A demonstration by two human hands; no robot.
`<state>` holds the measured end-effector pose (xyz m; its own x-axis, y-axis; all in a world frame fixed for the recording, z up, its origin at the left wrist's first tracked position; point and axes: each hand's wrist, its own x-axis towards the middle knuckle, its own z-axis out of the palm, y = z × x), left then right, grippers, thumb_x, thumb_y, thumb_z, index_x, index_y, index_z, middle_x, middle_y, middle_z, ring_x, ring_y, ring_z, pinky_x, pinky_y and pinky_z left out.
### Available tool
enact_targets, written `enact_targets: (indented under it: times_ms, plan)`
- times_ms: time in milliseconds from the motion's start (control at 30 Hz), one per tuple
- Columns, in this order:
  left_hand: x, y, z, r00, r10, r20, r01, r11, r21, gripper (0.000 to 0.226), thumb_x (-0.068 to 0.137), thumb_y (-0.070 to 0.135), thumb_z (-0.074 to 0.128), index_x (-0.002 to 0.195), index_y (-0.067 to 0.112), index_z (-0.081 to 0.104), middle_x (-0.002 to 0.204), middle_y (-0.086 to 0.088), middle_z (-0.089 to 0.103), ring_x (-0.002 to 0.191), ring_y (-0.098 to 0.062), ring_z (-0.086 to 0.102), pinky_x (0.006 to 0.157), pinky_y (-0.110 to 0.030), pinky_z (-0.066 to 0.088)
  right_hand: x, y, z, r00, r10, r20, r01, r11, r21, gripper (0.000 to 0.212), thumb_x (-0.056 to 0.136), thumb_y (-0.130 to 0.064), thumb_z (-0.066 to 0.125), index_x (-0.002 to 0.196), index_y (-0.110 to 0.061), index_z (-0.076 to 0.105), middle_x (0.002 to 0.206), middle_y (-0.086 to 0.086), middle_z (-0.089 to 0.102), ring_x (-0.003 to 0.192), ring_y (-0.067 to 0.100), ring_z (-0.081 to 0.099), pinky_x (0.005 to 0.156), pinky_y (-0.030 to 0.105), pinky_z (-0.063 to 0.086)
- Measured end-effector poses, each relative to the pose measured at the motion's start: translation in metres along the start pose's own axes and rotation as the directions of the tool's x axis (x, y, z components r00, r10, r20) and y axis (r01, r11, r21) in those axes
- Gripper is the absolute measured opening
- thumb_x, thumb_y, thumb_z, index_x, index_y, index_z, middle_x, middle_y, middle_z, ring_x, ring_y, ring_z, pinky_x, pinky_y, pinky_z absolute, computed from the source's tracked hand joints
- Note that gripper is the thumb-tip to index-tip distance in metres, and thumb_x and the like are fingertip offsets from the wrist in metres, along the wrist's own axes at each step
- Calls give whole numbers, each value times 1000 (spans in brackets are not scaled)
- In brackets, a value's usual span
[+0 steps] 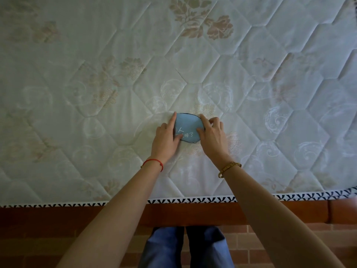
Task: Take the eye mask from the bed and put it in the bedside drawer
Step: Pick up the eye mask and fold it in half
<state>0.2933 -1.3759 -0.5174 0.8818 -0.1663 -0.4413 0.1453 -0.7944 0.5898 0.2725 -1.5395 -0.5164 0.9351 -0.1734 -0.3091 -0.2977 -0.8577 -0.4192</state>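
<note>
Mask [188,128] between hands: smooth matt blue cloth, dark trim. Mattress [116,84] under hands: quilted woven cloth, slight sheen. Left wrist: red string [154,163]. Right wrist: shiny metal bangle [229,168]. Behind arms: glossy wood rail [193,213].

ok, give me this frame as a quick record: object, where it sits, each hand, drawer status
object: light blue eye mask, dark edging, white printed characters
location: flat on the quilted mattress, near its front edge
left hand: fingers on the mask's left side
right hand: fingers on the mask's right side
lifted: cannot tell; mask looks flat on the mattress
drawer: not in view
wrists: red string left, gold bracelet right
</note>
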Motion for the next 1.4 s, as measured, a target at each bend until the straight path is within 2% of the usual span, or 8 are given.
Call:
enact_targets:
  times_ms: [167, 333, 533, 667, 867, 1000, 1100, 1400]
  plan:
    - [-6, 0, 4, 992, -42, -118, 20, 983, -183, 69, 85, 16, 68, 144, 24, 35, 92, 2, 62, 81, -12, 59, 77, -29, 53, -2, -6, 1, 982, 175, 67, -188, 928, 322, 35, 88, -17, 56, 122, -11, 49, 116, 11, 56, 100, 28, 57, 78, 37, 50]
    - [-8, -7, 5, 995, 19, -93, -36, 983, -178, 72, 83, 16, 70, 146, 25, 37, 95, 0, 64, 89, -16, 61, 83, -28, 52, -9, -3, 1, 984, 127, 125, -160, 938, 307, 55, 77, -20, 72, 125, -11, 45, 119, 10, 52, 100, 26, 54, 80, 41, 52]
    - [-7, -6, 2, 999, -28, -45, 16, 967, -254, 67, 79, 22, 74, 139, 21, 43, 90, 0, 64, 81, -14, 61, 78, -25, 51, -2, -6, 2, 962, 240, 127, -271, 885, 380, 40, 80, -8, 63, 117, -11, 50, 113, 11, 56, 87, 20, 52, 71, 30, 43]
    - [-13, -6, 3, 994, -109, -2, 103, 950, -296, 49, 81, 19, 73, 127, 13, 56, 86, 2, 62, 80, -12, 59, 77, -23, 47, -3, -8, -4, 928, 316, 199, -372, 810, 452, 30, 81, -4, 57, 109, -11, 54, 108, 8, 61, 91, 23, 58, 73, 32, 48]
    - [-36, 2, -2, 985, -169, 30, 164, 876, -454, 38, 81, 12, 73, 116, 12, 60, 80, 4, 61, 75, -9, 58, 71, -10, 43, -21, -8, -19, 882, 374, 286, -470, 673, 571, 25, 79, 1, 55, 100, -13, 56, 89, 1, 60, 77, 17, 57, 53, 20, 40]
    - [-55, 12, -16, 975, -171, 142, 222, 733, -643, 40, 82, 5, 71, 120, 11, 59, 86, -2, 64, 79, -9, 64, 65, -11, 54, -37, -10, -35, 843, 404, 356, -530, 506, 681, 30, 77, 3, 56, 103, -12, 54, 91, 4, 63, 89, 26, 63, 74, 36, 56]
    - [-75, 24, -34, 969, -154, 193, 247, 642, -726, 37, 82, 4, 71, 115, 18, 60, 90, -8, 65, 84, -18, 68, 76, -21, 60, -55, -14, -57, 838, 370, 401, -530, 384, 756, 38, 79, 7, 58, 114, -4, 55, 107, 16, 65, 101, 33, 65, 89, 48, 55]
    - [-157, 75, -86, 975, -70, 212, 207, 638, -741, 42, 82, 1, 70, 121, 10, 59, 113, -12, 66, 102, -23, 66, 85, -32, 59, -137, -38, -142, 877, 217, 428, -476, 287, 831, 36, 81, 18, 52, 117, 14, 56, 96, 19, 64, 98, 34, 61, 93, 40, 51]
